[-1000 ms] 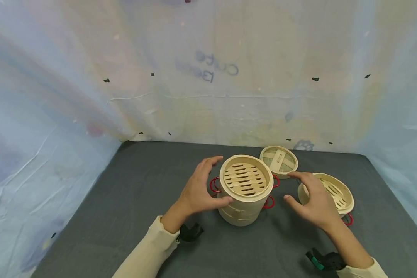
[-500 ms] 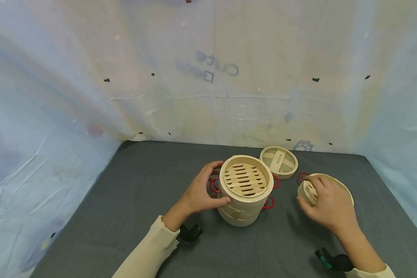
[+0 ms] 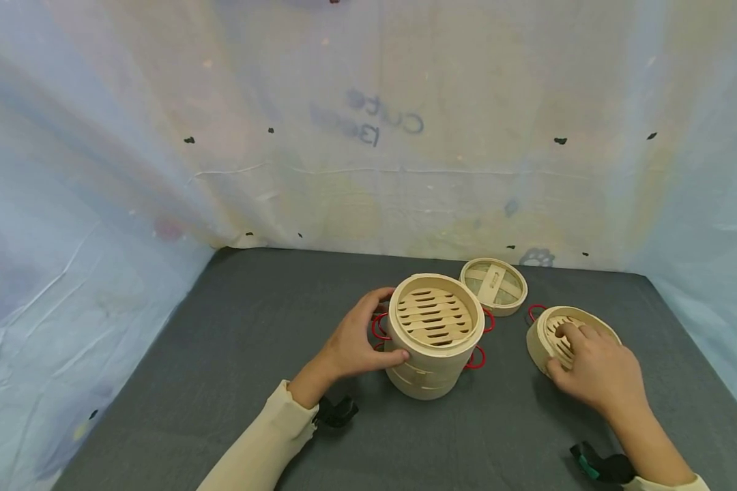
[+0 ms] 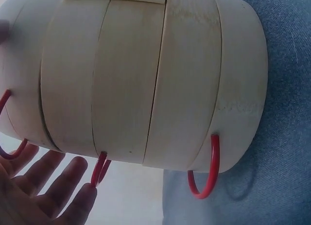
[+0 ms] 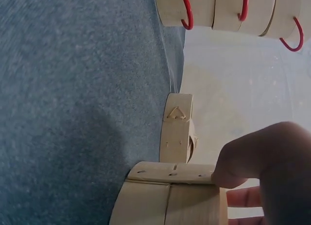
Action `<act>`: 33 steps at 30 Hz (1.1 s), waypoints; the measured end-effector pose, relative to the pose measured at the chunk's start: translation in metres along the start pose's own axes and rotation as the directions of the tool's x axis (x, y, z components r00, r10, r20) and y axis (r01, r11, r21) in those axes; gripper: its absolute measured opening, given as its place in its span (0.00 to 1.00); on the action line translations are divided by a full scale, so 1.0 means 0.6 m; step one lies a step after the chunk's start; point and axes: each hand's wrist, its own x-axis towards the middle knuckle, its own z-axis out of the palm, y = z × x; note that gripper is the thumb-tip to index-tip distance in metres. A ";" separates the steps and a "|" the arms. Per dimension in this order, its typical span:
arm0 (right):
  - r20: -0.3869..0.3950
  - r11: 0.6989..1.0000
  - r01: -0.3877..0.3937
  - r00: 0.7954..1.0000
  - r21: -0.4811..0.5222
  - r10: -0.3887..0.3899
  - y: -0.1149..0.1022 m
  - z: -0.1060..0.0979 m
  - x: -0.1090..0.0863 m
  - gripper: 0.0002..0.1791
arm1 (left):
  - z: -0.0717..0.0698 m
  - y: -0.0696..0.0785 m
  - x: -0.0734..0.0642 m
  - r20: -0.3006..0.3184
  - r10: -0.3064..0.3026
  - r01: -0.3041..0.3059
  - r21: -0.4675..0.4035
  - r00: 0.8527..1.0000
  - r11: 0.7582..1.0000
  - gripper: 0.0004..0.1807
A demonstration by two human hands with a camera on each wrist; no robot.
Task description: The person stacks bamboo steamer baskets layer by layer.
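Note:
A stack of round bamboo steamer baskets (image 3: 426,372), with a slatted top tier and red side handles, stands upright near the middle of the table. My left hand (image 3: 356,341) holds its left side, thumb at the front and fingers toward the back. The left wrist view shows those fingers (image 4: 63,181) spread by the red handles. To the right is a single bamboo steamer basket (image 3: 539,349). My right hand (image 3: 608,372) grips its near rim, fingers over the slatted inside and thumb (image 5: 231,174) at the rim, hiding part of it.
Behind the stack lies a round bamboo lid (image 3: 494,283) with a crossing strap. Dark grey cloth (image 3: 252,327) covers the table. A pale printed curtain (image 3: 356,198) closes off the back and both sides.
My right hand has moved right and down onto the single basket, fingers reaching inside its rim. My left hand has closed in slightly around the stack, which stays put.

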 end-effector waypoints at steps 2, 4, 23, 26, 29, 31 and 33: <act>0.018 1.000 -0.015 1.000 0.006 0.015 0.001 0.001 0.000 0.19 | 0.000 0.000 0.000 0.000 -0.006 0.006 0.001 1.000 1.000 0.49; 0.033 1.000 -0.025 0.999 0.011 0.025 0.001 0.001 0.000 0.17 | 0.000 0.000 0.001 0.001 -0.014 0.014 0.000 1.000 1.000 0.49; 0.154 0.997 -0.070 0.986 0.038 0.063 0.003 0.011 -0.003 0.13 | 0.000 0.000 0.002 0.031 -0.017 0.018 -0.035 0.999 0.999 0.49; 0.137 0.998 -0.053 0.989 0.044 0.046 0.002 0.013 -0.002 0.13 | -0.001 0.000 0.002 0.030 -0.016 0.017 -0.026 0.999 1.000 0.49; 0.122 0.998 -0.042 0.992 0.051 0.036 0.001 0.015 -0.001 0.13 | -0.001 -0.001 0.001 0.030 -0.018 0.019 -0.019 0.999 1.000 0.49; 0.112 0.997 -0.045 0.993 0.057 0.038 0.000 0.015 -0.001 0.13 | -0.001 -0.002 0.001 0.029 -0.018 0.019 -0.017 0.999 1.000 0.49; 0.105 0.997 -0.051 0.993 0.064 0.044 0.000 0.016 0.000 0.12 | -0.001 -0.003 0.000 0.027 -0.018 0.018 -0.019 0.999 1.000 0.49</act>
